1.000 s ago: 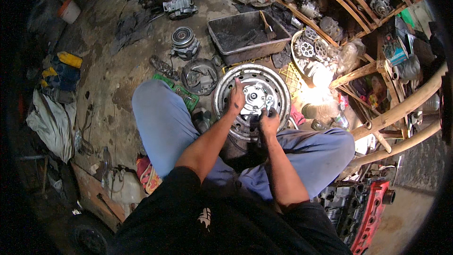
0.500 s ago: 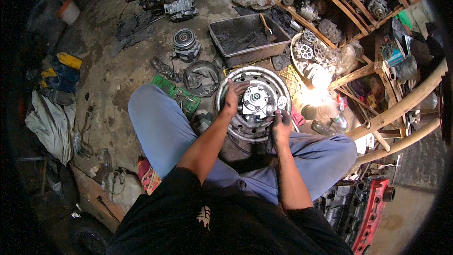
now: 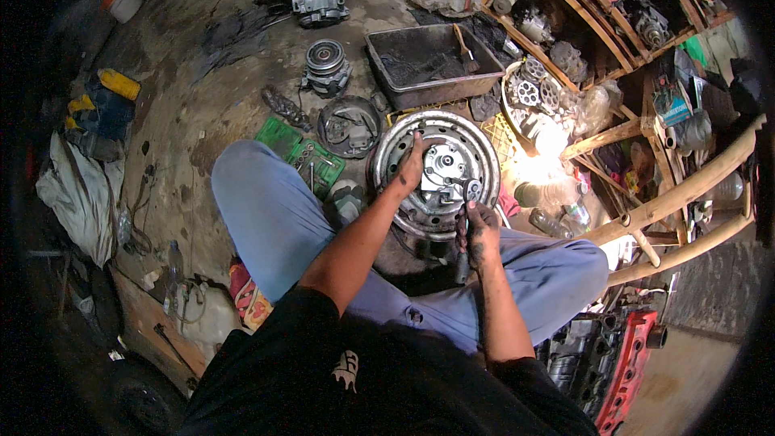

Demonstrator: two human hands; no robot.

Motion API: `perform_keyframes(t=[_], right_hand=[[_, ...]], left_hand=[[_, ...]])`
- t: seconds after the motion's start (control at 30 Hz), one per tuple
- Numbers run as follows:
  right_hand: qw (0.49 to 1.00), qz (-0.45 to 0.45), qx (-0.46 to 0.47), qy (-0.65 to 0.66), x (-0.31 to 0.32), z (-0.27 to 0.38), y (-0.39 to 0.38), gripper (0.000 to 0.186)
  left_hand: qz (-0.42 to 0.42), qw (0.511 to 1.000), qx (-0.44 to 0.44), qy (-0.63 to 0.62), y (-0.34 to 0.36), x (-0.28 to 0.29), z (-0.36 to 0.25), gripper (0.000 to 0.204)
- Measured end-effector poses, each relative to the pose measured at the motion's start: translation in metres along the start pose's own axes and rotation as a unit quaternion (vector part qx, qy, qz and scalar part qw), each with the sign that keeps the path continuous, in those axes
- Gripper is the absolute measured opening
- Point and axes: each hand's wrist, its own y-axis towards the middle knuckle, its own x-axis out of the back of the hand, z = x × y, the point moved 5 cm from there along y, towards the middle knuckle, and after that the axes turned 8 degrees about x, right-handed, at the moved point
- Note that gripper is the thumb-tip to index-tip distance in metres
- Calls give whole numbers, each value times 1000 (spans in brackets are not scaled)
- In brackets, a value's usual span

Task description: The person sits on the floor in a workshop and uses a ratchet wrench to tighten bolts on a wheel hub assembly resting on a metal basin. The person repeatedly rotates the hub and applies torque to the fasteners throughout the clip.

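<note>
In front of my crossed legs lies a grey steel wheel rim [image 3: 391, 148]. A silver metal housing [image 3: 442, 163] with a central shaft and bolts around its face rests on it. My left hand [image 3: 410, 168] grips the left side of this housing, its fingers partly hidden. Near the housing's lower right, my right hand [image 3: 483, 230] is closed around a ratchet wrench [image 3: 462, 265]. The wrench's dark handle points toward me, and its round head [image 3: 471, 190] is over the housing's lower right edge. Whether the head sits on a bolt I cannot tell.
Left of the rim are a green socket case [image 3: 324, 168] and a round black pan [image 3: 349, 127] of parts. Behind stands a black tub [image 3: 436, 85] with a brush [image 3: 465, 48]. A bright lamp [image 3: 549, 153] and wooden frame [image 3: 670, 194] flank the right.
My right hand has turned, bringing the ratchet's head and handle into clear view. The left hand has shifted with its fingers drawn in more at the housing's side. The whole view has moved slightly.
</note>
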Motion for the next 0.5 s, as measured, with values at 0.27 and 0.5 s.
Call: perform_keyframes(t=[0.27, 0.5], right_hand=[[998, -51, -38, -24, -16, -13, 7, 38], [992, -125, -10, -30, -31, -25, 10, 32]], left_hand=[[-12, 999, 22, 28, 4, 3, 5, 83], [-47, 989, -4, 138, -11, -9, -34, 58]])
